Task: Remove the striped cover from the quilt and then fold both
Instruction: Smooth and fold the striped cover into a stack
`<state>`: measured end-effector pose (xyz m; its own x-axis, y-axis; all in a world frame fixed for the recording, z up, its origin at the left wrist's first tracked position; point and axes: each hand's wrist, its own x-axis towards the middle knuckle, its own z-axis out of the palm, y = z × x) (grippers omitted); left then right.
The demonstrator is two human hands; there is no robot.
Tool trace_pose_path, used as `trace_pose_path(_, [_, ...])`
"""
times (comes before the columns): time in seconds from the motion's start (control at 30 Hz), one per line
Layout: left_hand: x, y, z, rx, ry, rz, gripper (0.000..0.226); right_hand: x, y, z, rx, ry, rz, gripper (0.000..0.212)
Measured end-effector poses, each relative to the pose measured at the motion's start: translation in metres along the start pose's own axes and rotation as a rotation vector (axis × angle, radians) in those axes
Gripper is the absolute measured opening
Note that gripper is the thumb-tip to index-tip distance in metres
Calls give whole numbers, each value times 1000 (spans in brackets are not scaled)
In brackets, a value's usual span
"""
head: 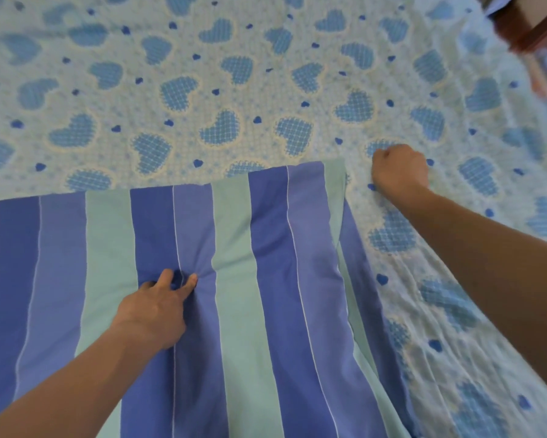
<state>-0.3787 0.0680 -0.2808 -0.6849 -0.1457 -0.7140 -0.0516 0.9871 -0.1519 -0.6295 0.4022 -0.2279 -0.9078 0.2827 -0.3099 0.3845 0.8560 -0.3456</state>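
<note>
The striped cover (pixel 250 248), in dark blue, lavender and mint stripes with thin white lines, lies puffy over the lower left and middle of the view with the quilt inside it. My left hand (pixel 158 306) presses down on the cover, fingers pinching a small fold of its fabric. My right hand (pixel 398 169) is a closed fist just past the cover's far right corner, gripping the heart-patterned sheet (pixel 266 90) there. The quilt itself is hidden inside the cover.
The heart-patterned sheet, pale with blue hearts, spreads across the bed to the far side and down the right, wrinkled at the lower right. A dark red wooden piece of furniture (pixel 531 30) stands at the top right corner.
</note>
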Motion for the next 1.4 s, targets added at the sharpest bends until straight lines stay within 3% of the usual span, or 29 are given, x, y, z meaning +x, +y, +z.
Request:
trace_pose_path(0.07, [3,-2,-7,30,-32,16,75,-16,-6,13,310,-161,118,45])
trace_pose_path(0.17, [4,-5,-15,41,-78,33,70,-39,-7,32,424,-546,337,42])
trace_pose_path(0.33, [4,-7,-18,28,-96,39,69,-23,-13,36,902,-613,442,30])
trace_pose_path(0.5, [3,-7,-23,12,-115,39,68,-17,-22,33,1068,-695,467,31])
trace_pose_path(0.6, [5,-9,-24,-15,-107,41,67,-7,-34,26,1027,-675,454,30])
trace_pose_path(0.8, [10,-15,-18,-64,-99,48,66,16,-86,18,827,-476,374,15])
trace_pose_path(0.93, [7,-13,-18,-40,-108,61,66,-17,-46,38,631,-680,192,19])
trace_pose_path(0.97, [8,-13,-18,-41,-101,63,66,-17,-36,41,563,-644,116,25])
trace_pose_path(1.07, [13,-16,-18,-61,-113,62,66,7,-31,41,290,-291,18,22])
trace_pose_path(1.13, [13,-16,-16,-56,-116,70,67,16,-36,38,305,-179,21,22])
trace_pose_path(1.27, [9,-13,-13,-65,-100,61,67,7,-34,44,561,-318,113,28])
trace_pose_path(1.33, [7,-12,-15,-49,-96,57,66,1,-27,47,558,-413,199,21])
trace_pose_path(1.4, [6,-12,-16,-81,-60,63,61,2,-23,43,488,-378,193,11])
